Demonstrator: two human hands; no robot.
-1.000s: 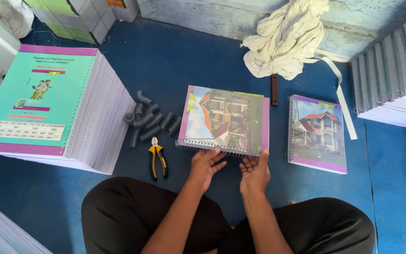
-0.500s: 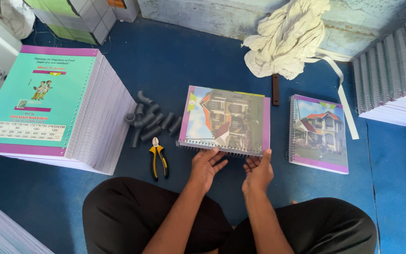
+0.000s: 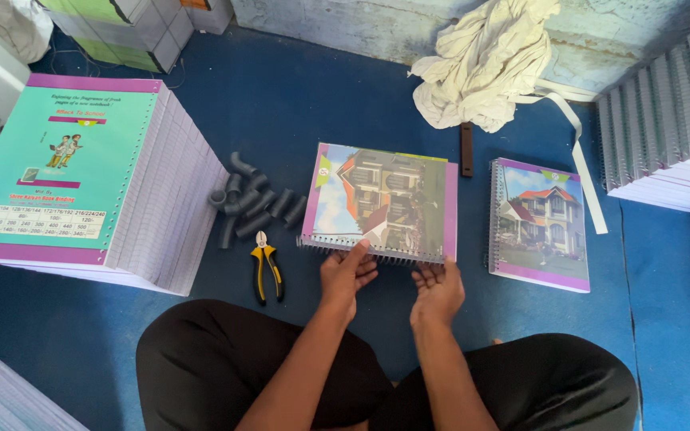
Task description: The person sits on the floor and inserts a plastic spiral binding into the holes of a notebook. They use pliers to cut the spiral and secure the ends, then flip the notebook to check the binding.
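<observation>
A spiral notebook [image 3: 381,199] with a house picture on its cover lies on the blue floor in front of my crossed legs, its wire binding toward me. My left hand [image 3: 346,273] rests its fingers on the binding edge near the left half. My right hand [image 3: 438,289] is palm up, fingers curled under the binding at the right end. A second, bound notebook [image 3: 540,223] with a house cover lies to the right. Yellow-handled pliers [image 3: 266,266] lie left of my hands.
A tall stack of unbound notebook pages with a teal cover [image 3: 73,179] stands at left. Several grey plastic tubes [image 3: 253,203] lie beside it. A crumpled cream cloth [image 3: 489,64] sits at the back wall. More bound notebooks [image 3: 664,136] are stacked at right.
My left hand has slid onto the notebook's binding edge. My right hand has turned palm up under the wire at the right end. The notebook has barely moved.
</observation>
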